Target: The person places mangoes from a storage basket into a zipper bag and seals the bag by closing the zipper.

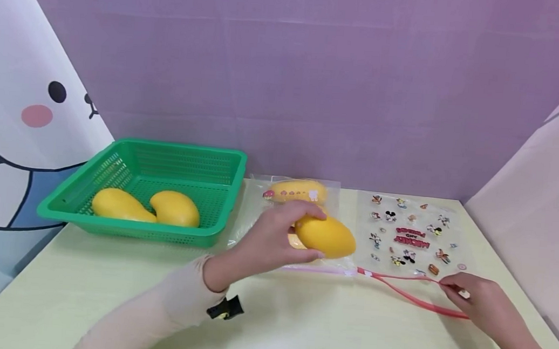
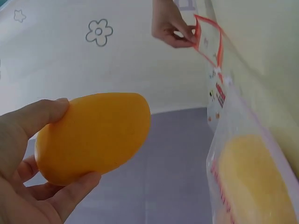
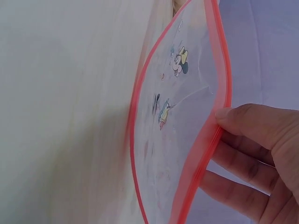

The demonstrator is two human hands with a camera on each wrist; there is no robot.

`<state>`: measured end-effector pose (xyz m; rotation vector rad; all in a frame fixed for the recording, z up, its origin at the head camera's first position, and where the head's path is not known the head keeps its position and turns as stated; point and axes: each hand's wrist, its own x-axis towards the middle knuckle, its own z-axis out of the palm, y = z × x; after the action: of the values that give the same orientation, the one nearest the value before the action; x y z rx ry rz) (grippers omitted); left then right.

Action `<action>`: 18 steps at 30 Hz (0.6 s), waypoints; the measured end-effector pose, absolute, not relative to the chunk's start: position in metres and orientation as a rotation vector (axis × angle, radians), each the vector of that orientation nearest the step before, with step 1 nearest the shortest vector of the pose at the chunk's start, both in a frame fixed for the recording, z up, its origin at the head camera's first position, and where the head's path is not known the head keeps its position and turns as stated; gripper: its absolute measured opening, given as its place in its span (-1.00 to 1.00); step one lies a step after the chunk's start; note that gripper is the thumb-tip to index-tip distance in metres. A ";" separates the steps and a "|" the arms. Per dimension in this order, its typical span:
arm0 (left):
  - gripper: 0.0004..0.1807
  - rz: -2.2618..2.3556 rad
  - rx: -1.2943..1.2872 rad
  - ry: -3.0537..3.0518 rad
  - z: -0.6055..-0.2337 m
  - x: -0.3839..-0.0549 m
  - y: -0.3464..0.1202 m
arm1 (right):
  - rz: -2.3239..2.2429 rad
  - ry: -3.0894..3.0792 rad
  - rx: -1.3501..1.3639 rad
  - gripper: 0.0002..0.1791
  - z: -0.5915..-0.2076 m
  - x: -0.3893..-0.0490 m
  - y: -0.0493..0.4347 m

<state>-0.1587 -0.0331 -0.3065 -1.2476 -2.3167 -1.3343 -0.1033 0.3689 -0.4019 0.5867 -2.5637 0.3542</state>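
Observation:
My left hand grips a yellow mango between thumb and fingers, raised over a clear zip bag that has yellow mangoes inside. In the left wrist view the held mango shows whole, its tip pointing away from the palm. My right hand pinches the upper red edge of a second zip bag, printed with cartoon figures. Seen from the right wrist, the red-edged mouth of this bag gapes, with thumb and fingers on one lip. Inside it only clear film shows.
A green basket stands at the left on the pale table, with two yellow mangoes in it. The purple backdrop rises right behind the basket and the bags. Patterned side panels flank the table.

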 end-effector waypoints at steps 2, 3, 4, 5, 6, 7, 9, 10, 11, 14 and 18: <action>-0.45 -1.314 -1.283 -2.313 -0.308 -0.156 -0.024 | 0.354 -2.561 0.591 -0.64 -0.402 -0.103 0.369; -0.45 -1.290 -1.298 -2.313 -0.309 -0.155 -0.020 | 0.355 -2.558 0.596 -0.64 -0.403 -0.103 0.370; -0.46 -1.258 -1.314 -2.312 -0.310 -0.153 -0.016 | 0.354 -2.556 0.597 -0.64 -0.403 -0.104 0.370; -0.46 -1.231 -1.331 -2.309 -0.312 -0.152 -0.012 | 0.352 -2.554 0.598 -0.64 -0.403 -0.104 0.370; -0.46 -1.213 -1.350 -2.304 -0.313 -0.150 -0.008 | 0.350 -2.552 0.602 -0.63 -0.404 -0.105 0.370; -0.46 -1.194 -1.371 -2.299 -0.315 -0.149 -0.005 | 0.352 -2.556 0.602 -0.63 -0.404 -0.105 0.370; -0.47 -1.155 -1.412 -2.295 -0.318 -0.146 0.002 | 0.350 -2.564 0.600 -0.62 -0.404 -0.105 0.370; -0.47 -1.138 -1.436 -2.293 -0.319 -0.144 0.005 | 0.347 -2.570 0.597 -0.62 -0.405 -0.105 0.370; -0.47 -1.119 -1.459 -2.292 -0.321 -0.143 0.009 | 0.344 -2.576 0.595 -0.62 -0.405 -0.105 0.369; -0.48 -1.060 -1.520 -2.279 -0.326 -0.139 0.018 | 0.338 -2.588 0.587 -0.62 -0.405 -0.105 0.369; -0.49 -0.982 -1.559 -2.271 -0.332 -0.135 0.029 | 0.329 -2.589 0.586 -0.61 -0.404 -0.104 0.368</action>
<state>-0.1354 0.0294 -0.3324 -1.5591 -2.2711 -0.9823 -0.1045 0.3679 -0.4038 0.5859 -2.5895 0.3290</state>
